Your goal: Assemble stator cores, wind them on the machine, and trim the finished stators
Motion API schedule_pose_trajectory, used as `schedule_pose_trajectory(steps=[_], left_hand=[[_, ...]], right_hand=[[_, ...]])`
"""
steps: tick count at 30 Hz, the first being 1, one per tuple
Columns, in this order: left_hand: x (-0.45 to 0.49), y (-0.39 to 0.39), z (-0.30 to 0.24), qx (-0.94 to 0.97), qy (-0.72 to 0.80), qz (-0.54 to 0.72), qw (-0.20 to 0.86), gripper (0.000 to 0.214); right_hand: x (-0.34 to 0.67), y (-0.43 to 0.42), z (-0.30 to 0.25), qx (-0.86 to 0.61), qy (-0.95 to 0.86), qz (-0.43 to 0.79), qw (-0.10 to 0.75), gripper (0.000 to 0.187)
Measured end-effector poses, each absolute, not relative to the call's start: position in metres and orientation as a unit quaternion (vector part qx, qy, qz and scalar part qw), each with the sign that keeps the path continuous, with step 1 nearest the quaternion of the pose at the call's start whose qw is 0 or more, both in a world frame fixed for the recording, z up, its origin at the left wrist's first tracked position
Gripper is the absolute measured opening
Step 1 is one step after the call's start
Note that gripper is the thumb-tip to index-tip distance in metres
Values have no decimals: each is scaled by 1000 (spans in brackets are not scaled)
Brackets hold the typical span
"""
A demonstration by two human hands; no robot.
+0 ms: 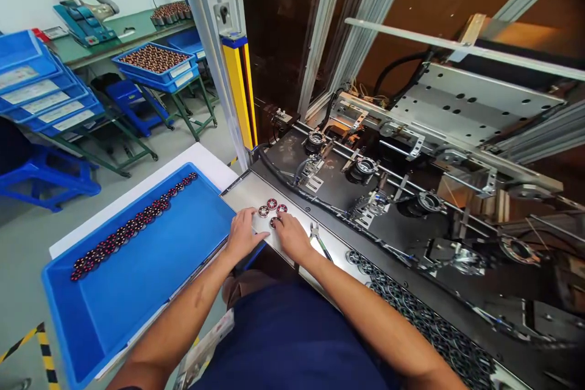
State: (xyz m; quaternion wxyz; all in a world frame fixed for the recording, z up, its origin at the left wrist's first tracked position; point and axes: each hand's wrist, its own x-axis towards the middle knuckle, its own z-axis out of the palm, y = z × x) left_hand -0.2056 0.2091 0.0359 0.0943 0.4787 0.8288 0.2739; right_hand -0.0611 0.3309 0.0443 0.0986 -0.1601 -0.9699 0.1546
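Both my hands rest on the metal ledge (244, 192) at the machine's front. My left hand (242, 234) lies flat with its fingers stretched toward a small round wound part (264, 211). My right hand (290, 234) covers another such part (273, 222), its fingertips curled over it. Two more round red-and-silver parts (272, 203) sit just beyond the fingers. A blue tray (150, 268) to my left holds a long row of the same small parts (132, 225) along its far edge.
Pliers (317, 237) lie on the ledge right of my hand. Round fixtures (365, 167) sit in a line inside the machine. A strip of dark rings (429, 323) runs along the front. A yellow post (240, 85) stands at the frame. Blue bins (155, 61) on stands fill the left background.
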Motion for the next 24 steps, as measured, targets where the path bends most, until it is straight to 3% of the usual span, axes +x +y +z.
schedule_pose_trajectory(steps=[3,11,19,22,24], left_hand=[[-197,223,28,465,835,283,78,75],[-190,228,31,425,839,336,40,78],[-172,196,78,440,799,410,6,85],[-164,189,92,435,786,439,38,78],[-159,191,103,409,781,459,111,69]], right_hand=[[-15,345,65,-180,-966,139,125,19],[145,380,73,-309,-939,95,119,21],[135,366,53,-299,-947,95,63,19],[135,373,55,-272,-954,111,63,31],[135,381,56,-244,-959,127,70,27]])
